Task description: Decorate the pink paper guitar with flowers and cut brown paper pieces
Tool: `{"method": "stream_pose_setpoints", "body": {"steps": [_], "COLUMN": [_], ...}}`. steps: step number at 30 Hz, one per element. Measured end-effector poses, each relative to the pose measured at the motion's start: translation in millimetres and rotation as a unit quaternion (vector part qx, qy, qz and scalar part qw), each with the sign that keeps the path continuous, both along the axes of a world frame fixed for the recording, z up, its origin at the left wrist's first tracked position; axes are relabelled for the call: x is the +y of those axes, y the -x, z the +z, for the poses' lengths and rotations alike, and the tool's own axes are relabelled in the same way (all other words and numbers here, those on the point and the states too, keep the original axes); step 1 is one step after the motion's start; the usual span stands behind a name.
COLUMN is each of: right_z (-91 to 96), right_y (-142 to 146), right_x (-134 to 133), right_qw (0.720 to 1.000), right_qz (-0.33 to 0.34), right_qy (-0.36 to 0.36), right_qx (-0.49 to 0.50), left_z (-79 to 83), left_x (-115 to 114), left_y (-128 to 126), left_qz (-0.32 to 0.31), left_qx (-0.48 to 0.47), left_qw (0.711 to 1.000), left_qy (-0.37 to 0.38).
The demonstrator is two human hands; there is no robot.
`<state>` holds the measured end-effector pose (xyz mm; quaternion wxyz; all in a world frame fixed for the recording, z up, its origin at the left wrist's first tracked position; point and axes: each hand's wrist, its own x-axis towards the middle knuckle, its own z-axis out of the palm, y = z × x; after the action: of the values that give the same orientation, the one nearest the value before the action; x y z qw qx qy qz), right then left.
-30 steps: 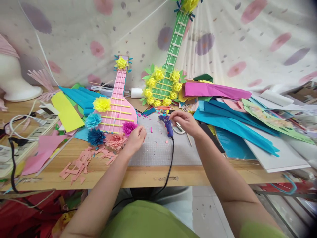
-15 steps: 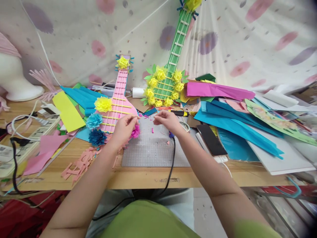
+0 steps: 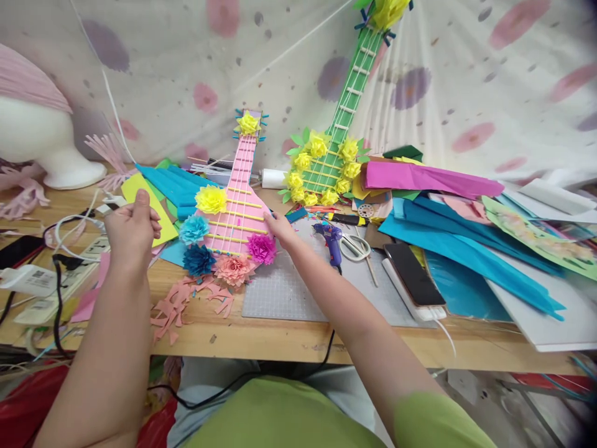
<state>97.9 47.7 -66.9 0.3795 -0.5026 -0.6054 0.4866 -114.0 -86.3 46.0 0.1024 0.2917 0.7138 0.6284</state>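
While left hand [image 3: 130, 235] near yellow paper [image 3: 164, 225], right hand [image 3: 280, 230] at pink guitar [image 3: 248, 216].

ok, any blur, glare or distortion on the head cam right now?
Head view: soft, even light, no harsh glare; pink guitar and glue gun readable. Head view: far right edge soft, upper corner dark. Head view: wide-angle stretch toward the edges, likely affecting the white mannequin head.

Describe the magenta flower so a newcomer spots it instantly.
On the wooden table, find the pink guitar. Flowers curve around its lower body; the magenta flower is at the right end, beside the coral flower, the only magenta one there.
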Motion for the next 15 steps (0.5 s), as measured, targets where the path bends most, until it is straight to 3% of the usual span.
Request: {"method": "stream_pose_setpoints", "body": {"steps": [4,8,12,15], "right_z": [-2.5,-1.7,-3.2,-7.0], "right_y": [4.5,6.9,11.1,14.9], "right_x": [-7.9,-35.8,-68.5,-82.9], "right_qw": [0.999,0.996,0.993,0.986], "right_qz": [-0.039,-0.064,-0.085,-0.129], "right_qy": [-0.017,-0.037,-0.017,0.029], "right_qx": [0.022,0.046,0.086,0.105], "left_z": [-6.2,-9.1,-12.8,-18.0], "left_x": [-2.1,-2.5,-1.6,1.0], "left_y": [-0.6,-5.6,-13.9,-24.5], "left_qz": [0.032,0.040,-0.013,-0.079], "left_qx": [-0.018,0.011,0.063,0.083], "left_qw": [0.999,0.998,0.993,0.989], "left_qy": [-0.007,-0.040,-0.097,-0.089]}}
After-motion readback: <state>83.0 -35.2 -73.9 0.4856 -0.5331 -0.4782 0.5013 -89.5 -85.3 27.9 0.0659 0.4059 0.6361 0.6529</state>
